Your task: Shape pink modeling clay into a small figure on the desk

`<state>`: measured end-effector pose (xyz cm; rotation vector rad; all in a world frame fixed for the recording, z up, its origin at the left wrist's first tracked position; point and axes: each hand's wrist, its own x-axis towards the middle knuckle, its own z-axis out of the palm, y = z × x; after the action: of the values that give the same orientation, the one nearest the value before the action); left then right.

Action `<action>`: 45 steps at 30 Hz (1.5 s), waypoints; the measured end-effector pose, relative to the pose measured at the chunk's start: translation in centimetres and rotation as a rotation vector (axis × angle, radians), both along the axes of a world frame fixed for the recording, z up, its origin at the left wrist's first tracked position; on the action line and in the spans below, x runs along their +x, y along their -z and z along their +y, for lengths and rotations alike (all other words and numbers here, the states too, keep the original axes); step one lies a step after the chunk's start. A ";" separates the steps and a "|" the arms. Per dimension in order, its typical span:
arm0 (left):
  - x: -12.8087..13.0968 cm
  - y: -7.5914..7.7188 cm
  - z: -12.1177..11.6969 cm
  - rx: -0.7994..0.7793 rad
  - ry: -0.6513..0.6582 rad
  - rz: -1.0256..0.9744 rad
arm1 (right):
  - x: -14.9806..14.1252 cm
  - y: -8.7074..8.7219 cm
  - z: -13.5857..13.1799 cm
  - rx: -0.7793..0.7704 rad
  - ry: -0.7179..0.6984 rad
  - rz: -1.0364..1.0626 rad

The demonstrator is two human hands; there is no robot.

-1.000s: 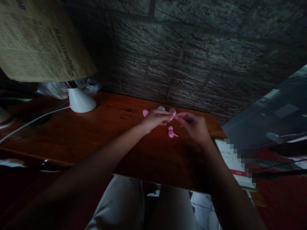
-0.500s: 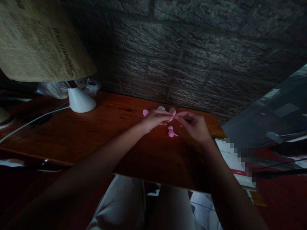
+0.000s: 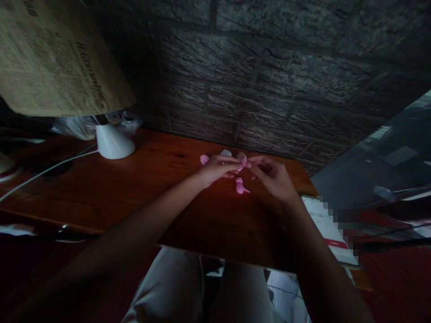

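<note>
Your left hand (image 3: 217, 170) pinches the small pink piece (image 3: 243, 159) between its nearly closed fingers over the counter (image 3: 148, 184), while your right hand (image 3: 272, 176) has its fingers almost together beside it, perhaps touching it, and the pink tailed figure (image 3: 239, 187) lies nearer to you.

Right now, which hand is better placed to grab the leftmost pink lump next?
Probably the left hand: the lump lies beside it; the right hand would have to cross over.
</note>
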<state>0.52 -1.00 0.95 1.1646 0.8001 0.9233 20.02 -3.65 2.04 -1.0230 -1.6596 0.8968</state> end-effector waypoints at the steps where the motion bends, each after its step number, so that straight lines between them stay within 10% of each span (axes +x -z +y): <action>1: 0.0 0.0 0.0 0.006 -0.005 -0.003 | 0.1 0.0 0.1 -0.001 0.013 0.011; 45: 0.5 1.3 0.3 0.262 -0.017 0.069 | 0.3 1.2 0.7 -0.105 0.028 -0.059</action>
<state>1.05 -0.74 -0.37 1.4259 0.7607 1.0283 20.29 -2.90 0.81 -1.1516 -1.6574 0.9514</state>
